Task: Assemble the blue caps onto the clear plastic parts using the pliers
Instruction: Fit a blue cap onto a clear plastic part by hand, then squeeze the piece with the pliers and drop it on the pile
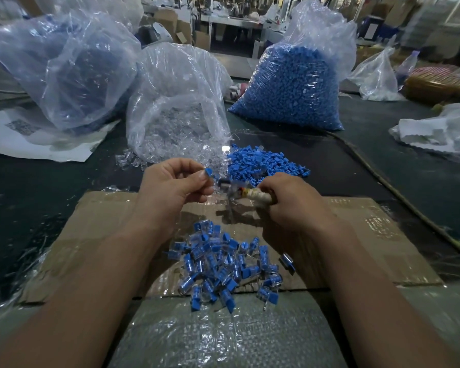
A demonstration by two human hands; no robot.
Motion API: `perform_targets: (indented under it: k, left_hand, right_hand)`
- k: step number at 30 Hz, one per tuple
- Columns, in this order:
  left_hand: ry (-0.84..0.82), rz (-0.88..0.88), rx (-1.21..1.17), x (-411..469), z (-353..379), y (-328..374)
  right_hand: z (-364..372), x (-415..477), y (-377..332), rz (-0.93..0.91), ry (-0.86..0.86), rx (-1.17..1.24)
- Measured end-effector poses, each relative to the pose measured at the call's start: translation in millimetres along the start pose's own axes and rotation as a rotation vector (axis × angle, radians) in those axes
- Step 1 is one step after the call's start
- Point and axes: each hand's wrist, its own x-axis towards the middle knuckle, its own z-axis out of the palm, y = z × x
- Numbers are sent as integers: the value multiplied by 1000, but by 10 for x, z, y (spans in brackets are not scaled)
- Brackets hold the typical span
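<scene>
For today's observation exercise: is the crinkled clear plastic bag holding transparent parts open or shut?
Open: the clear bag lies tipped, transparent parts spilling from its mouth onto the dark table.

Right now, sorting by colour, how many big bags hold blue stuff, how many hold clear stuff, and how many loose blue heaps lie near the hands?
Big blue-filled bags: 2
Big clear-filled bags: 1
Loose blue heaps: 2
Total: 5

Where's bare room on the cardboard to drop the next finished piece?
Bare cardboard left of the finished pile, and again right of it, outside the right hand. Crowded: the pile itself, and farther ahead, loose caps and clear parts.
</scene>
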Motion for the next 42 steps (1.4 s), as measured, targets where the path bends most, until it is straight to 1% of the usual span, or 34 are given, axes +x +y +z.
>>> perform_targets:
  k: [4,7,12,16,20,23,28,35,39,42]
  left_hand:
    - [24,45,40,9,5,-17]
    - [32,72,62,1,19,-20]
    - [48,124,96,-21,48,-6]
    - [65,156,113,-45,78,15]
    - [74,177,117,-51,80,27]
    - [73,197,138,-47,81,21]
    - [73,222,154,-48,84,1]
    - [64,216,169,-34,70,-9]
    - [67,233,192,-33,77,-11]
    - [75,237,202,-40,79,-7]
  right_hand:
    - [-46,-10,13,13,193,91]
    - [-67,-32,-43,-12,245,130]
    - [-59,-59,-131,-57,334,87]
    - [-37,-73,-164,-56,266,244]
    - [3,-67,-170,-108,181,228]
    - [13,-62,-172,-114,146,245]
    - [12,-60,-163,-111,148,240]
    - [16,-68,-181,-103,104,208]
    - [-21,-65,-183,-134,187,50]
    - [-27,-71,-206,-136,172,49]
